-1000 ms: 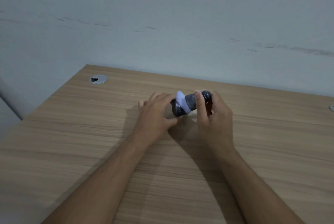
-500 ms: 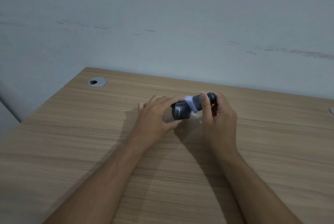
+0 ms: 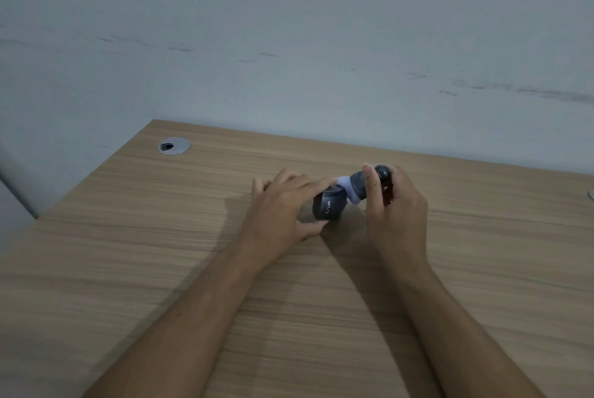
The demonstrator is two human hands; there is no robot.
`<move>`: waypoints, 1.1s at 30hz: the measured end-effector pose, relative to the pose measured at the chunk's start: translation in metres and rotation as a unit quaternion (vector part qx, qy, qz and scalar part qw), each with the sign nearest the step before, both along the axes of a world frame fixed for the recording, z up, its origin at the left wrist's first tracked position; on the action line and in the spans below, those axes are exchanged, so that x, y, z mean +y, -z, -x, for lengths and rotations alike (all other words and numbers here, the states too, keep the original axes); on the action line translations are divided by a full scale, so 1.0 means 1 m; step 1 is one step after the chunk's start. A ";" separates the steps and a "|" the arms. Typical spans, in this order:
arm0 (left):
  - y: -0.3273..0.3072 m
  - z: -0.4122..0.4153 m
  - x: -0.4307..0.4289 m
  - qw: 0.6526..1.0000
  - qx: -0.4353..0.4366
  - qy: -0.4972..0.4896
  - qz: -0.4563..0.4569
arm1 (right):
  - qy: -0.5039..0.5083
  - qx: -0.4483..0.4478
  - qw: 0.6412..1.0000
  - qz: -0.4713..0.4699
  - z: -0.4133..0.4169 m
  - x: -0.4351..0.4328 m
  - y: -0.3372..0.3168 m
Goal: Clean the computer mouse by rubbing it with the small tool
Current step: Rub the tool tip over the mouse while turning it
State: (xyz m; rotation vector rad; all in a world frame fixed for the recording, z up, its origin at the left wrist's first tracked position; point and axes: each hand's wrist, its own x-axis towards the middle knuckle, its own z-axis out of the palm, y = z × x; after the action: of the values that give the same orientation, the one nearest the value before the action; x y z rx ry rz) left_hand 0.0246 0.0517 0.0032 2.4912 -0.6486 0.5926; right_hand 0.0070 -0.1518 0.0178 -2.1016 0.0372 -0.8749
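A dark grey computer mouse (image 3: 328,208) with pale lettering on its end rests on the wooden desk (image 3: 160,237) near its middle. My left hand (image 3: 283,208) grips the mouse from the left, thumb below and fingers over the top. My right hand (image 3: 395,214) holds a small dark tool (image 3: 360,186) with a rounded black end and a pale lilac tip. The tip touches the mouse's upper right side. Most of the mouse is hidden under my left fingers.
A round grey cable grommet (image 3: 174,145) sits at the desk's far left corner, and another grommet (image 3: 590,194) shows at the right edge. A pale wall rises right behind the desk. The desk's left edge runs diagonally toward me.
The tool's pale tip has slid from over the mouse's near end toward its upper right side. My right hand shifted right with it. My left hand keeps its grip.
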 end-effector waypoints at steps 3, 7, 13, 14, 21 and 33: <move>0.001 -0.001 -0.004 1.000 0.005 -0.009 0.011 | -0.026 -0.030 0.999 -0.037 0.007 0.001 -0.003; 0.001 -0.001 -0.007 0.992 0.043 -0.043 0.114 | -0.086 -0.074 0.993 -0.011 0.015 0.014 -0.002; 0.001 0.002 -0.003 0.963 0.137 -0.055 0.227 | -0.034 -0.064 0.997 -0.040 0.010 0.006 -0.002; 0.001 0.000 -0.003 0.958 0.140 -0.059 0.244 | -0.048 -0.069 0.996 -0.041 0.012 0.006 -0.002; 0.003 -0.008 0.004 0.945 0.127 -0.054 0.296 | -0.083 -0.064 0.995 0.002 0.010 0.005 0.003; -0.001 -0.004 0.003 0.942 0.142 -0.058 0.299 | -0.098 -0.058 0.994 -0.003 0.010 0.005 0.003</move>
State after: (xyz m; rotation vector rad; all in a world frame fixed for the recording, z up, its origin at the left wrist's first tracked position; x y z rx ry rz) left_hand 0.0286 0.0545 0.0039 1.9860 -0.1704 0.3839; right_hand -0.0032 -0.1466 0.0144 -2.0065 -0.2236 -0.8746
